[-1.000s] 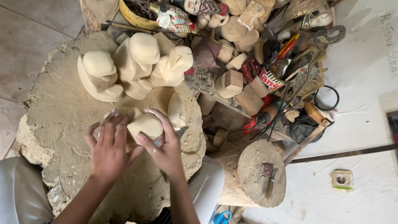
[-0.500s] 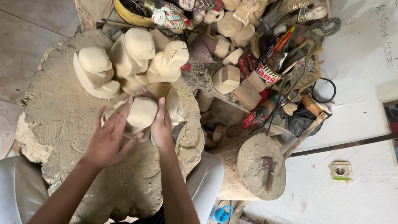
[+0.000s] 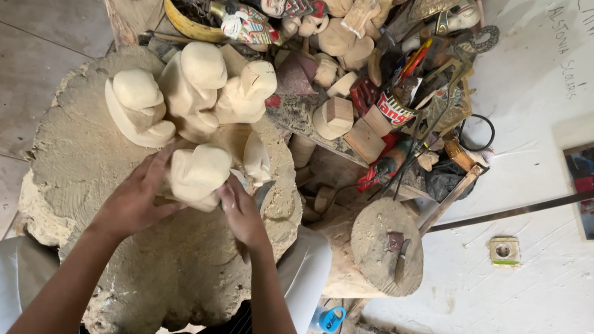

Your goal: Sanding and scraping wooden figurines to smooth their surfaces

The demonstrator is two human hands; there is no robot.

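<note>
Pale unpainted wood fills both hands: a rough-carved figure [image 3: 198, 174] is clasped from either side. Left hand [image 3: 134, 200] lies flat against the figure's left flank, fingers spread and wrapped up around it. Right hand [image 3: 244, 213] closes on the lower right side, fingers curled in against the wood. The figure stands on a large, weathered stump [image 3: 86, 164] that serves as a work block, roughly at its centre.

Just behind the figure, on the same stump, stand three more unpainted carvings [image 3: 193, 94] of like shape, touching one another. A further pale piece [image 3: 257, 156] lies just right of the held figure.

Beyond the stump, a low bench [image 3: 303, 115] carries a crowded heap of wooden blanks, offcuts and tools. A painted doll [image 3: 254, 26] lies beside a yellow bowl [image 3: 190, 25] at the far edge. To the right of the stump sits a smaller round log [image 3: 385, 246] with a chisel [image 3: 400, 251] lying on top. A white wall [image 3: 538, 295] stands at the right side; grey tile floor [image 3: 3, 40] shows left.
</note>
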